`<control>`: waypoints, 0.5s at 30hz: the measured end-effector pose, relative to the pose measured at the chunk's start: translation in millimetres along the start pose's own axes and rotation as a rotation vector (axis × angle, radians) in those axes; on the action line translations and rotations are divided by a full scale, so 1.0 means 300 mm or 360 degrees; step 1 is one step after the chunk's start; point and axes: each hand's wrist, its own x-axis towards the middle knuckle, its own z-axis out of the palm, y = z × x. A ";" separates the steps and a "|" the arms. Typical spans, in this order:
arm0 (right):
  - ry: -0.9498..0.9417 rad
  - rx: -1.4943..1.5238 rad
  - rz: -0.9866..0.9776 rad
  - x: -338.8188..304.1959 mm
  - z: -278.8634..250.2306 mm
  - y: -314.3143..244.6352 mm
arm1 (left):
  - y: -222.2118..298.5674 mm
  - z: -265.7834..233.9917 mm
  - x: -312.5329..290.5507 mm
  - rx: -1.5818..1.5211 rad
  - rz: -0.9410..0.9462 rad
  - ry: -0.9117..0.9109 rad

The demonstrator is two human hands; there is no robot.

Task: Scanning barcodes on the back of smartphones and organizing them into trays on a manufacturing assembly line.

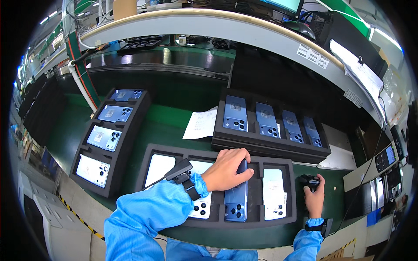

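My left hand (228, 169) reaches over a black foam tray (143, 176) in front of me, its fingers closed around the upper end of a blue smartphone (235, 202). That phone lies camera side up in its slot; the hand hides its top. White phones fill the neighbouring slots, one phone (274, 191) to the right with a paper slip beside it, another phone (159, 170) at the left end. My left forearm partly covers a third. Right of the tray, my right hand (314, 201) grips a small black handheld device (308, 180), whose exact kind I cannot make out.
Behind the tray stands a stack of black foam trays (270, 145) with blue phones on top. Another phone tray (111, 174) runs along the left. A written paper sheet (200, 124) lies between them. A shelf edge (209, 17) crosses above; a grey machine (370, 187) stands at right.
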 end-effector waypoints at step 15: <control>0.0004 0.0072 -0.0004 0.010 -0.004 0.045 | 0.009 -0.002 0.008 -0.0109 -0.0190 -0.0097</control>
